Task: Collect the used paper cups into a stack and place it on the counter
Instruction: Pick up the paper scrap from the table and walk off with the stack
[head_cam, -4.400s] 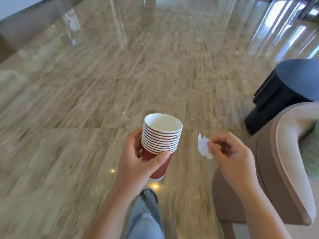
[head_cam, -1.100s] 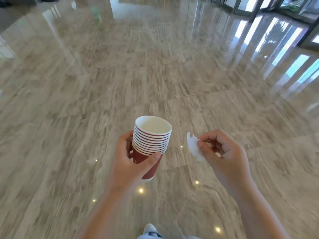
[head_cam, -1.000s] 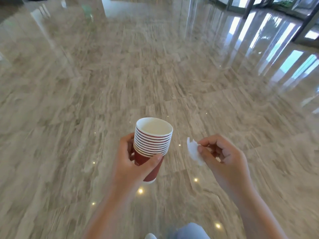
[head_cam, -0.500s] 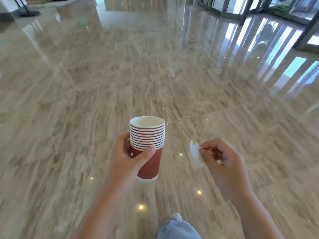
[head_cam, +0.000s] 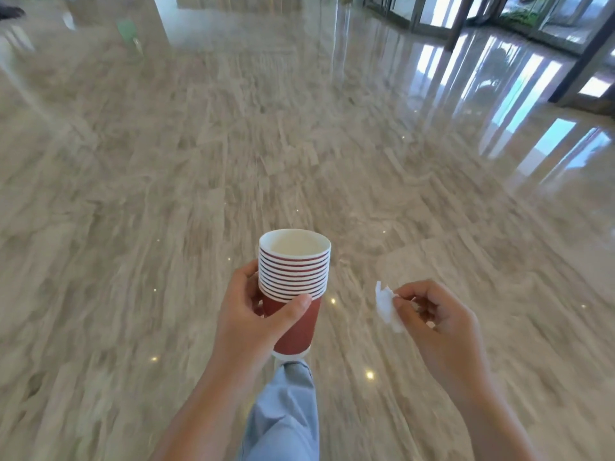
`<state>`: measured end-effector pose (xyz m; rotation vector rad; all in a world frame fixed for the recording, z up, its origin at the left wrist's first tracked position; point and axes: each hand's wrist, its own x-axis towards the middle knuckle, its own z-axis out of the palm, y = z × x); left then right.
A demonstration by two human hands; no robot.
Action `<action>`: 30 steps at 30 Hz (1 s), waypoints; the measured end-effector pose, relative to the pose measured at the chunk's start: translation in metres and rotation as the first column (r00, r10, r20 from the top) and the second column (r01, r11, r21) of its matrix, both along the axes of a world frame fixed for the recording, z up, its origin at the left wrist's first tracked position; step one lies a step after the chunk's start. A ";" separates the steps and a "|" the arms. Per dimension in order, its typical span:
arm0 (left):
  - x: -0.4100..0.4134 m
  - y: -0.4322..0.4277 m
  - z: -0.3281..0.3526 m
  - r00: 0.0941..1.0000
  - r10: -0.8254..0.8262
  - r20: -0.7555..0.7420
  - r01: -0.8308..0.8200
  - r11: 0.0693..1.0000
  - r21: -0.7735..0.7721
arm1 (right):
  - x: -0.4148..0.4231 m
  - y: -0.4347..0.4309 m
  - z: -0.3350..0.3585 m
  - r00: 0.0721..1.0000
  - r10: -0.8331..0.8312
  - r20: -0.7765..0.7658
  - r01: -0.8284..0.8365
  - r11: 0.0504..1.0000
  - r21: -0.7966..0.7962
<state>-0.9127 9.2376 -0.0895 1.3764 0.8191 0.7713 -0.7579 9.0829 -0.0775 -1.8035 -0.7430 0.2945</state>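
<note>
The left hand [head_cam: 246,317] grips an upright stack of red cups [head_cam: 294,287], white rims layered; at three o'clock, the right hand [head_cam: 436,321] pinches crumpled tissue [head_cam: 386,306].

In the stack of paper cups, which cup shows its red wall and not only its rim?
The bottom cup, gripped by the left hand. The cups nested in it show only white rims and red bands.
</note>
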 end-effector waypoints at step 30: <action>0.625 0.429 0.035 0.992 -0.104 0.066 0.100 0.993 0.063 | 0.616 0.439 0.038 0.997 -0.046 0.064 0.042 0.997 0.070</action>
